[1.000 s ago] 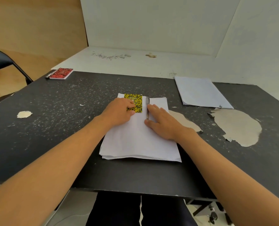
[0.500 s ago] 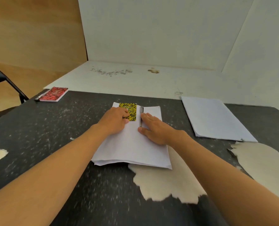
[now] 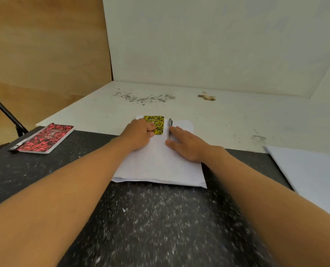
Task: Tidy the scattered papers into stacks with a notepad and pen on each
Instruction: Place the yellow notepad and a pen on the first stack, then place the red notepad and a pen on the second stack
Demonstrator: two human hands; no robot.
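Head view: since the frame 0.5 s ago the paper stack (image 3: pixel 160 162) has slid toward the top of the frame, so its far edge now overhangs the black table (image 3: pixel 150 218) onto the white board (image 3: pixel 227 120) behind; before, it lay wholly on the black top. The bare tan patches seen earlier below the stack are out of frame. The red notepad (image 3: pixel 44 138) now looms larger at middle left.

The stack sits at frame centre, white sheets roughly squared, lower edge slightly fanned. On its upper end lies the yellow notepad (image 3: pixel 156 124), speckled black, with the pen (image 3: pixel 169 131) just to its right, pointing up the frame.

The left hand (image 3: pixel 138 134) rests over the yellow notepad's lower left part, fingers curled against its cover; whether it pinches the notepad cannot be told. The right hand (image 3: pixel 187 145) lies flat on the stack, fingers straight, forefinger touching the pen.

A second pen (image 3: pixel 20 144) lies along the red notepad's left edge. Another paper sheaf (image 3: pixel 306 170) lies at the right edge.
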